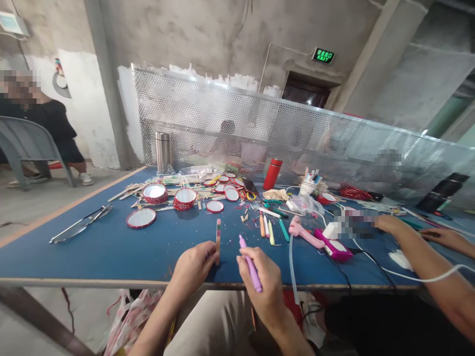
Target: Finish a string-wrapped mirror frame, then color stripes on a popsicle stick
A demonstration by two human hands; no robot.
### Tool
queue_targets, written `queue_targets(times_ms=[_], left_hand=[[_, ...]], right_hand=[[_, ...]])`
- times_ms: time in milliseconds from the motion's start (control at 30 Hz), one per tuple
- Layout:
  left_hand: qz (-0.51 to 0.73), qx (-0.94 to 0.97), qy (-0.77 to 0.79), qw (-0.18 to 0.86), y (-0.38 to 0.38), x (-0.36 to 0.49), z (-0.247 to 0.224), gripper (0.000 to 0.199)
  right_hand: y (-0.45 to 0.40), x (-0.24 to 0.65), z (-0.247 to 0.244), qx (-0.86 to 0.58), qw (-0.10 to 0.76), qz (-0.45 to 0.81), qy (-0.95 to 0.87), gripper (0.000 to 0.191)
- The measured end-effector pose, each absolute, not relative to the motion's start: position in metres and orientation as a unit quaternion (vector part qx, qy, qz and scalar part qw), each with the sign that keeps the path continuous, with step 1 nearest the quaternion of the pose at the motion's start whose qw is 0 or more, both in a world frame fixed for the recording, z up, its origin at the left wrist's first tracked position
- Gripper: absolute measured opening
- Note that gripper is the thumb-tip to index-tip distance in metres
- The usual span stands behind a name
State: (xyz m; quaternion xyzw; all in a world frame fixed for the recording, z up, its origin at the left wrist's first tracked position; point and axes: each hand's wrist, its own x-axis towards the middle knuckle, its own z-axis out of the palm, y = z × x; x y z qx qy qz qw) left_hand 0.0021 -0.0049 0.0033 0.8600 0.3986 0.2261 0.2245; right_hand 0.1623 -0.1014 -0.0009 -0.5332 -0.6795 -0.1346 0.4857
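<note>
Upright between the thumb and fingers of my left hand (196, 264) is a wooden craft stick (218, 235) with bands of pink and green near its top. My right hand (265, 277) grips a purple marker (252, 272), its narrow end pointing up and away, apart from the stick. Just beyond, several more markers lie on the table: an orange one (262, 226), a yellow-green one (271, 232) and a teal one (284, 230). A round red-rimmed disc (215, 206) lies flat ahead of the stick.
On the blue table (111, 262) are a metal tool (81, 223), red-rimmed rings (184, 198), a pink glue gun (304, 233), a magenta power strip (336, 248) with cables and a red bottle (272, 174). A co-worker's arm (419, 252) reaches in from the right. A perforated panel (222, 113) stands behind.
</note>
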Motion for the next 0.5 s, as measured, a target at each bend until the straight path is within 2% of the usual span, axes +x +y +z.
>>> queue_targets(times_ms=[167,267,367,500], left_hand=[[0.229,0.858,0.399,0.231,-0.004,0.002,0.002,0.024],[0.226,0.858,0.396,0.236,-0.004,0.002,0.001,0.024],[0.227,0.858,0.395,0.237,-0.003,0.002,0.0,0.024],[0.233,0.859,0.391,0.234,-0.002,0.002,-0.001,0.024]], right_hand=[[-0.115,0.227,0.017,-0.586,0.333,-0.243,-0.697,0.023],[-0.111,0.265,0.015,-0.638,0.22,-0.265,-0.689,0.038],[-0.099,0.292,0.009,-0.665,0.117,-0.287,-0.679,0.039],[-0.079,0.31,0.007,-0.676,0.073,-0.288,-0.675,0.036]])
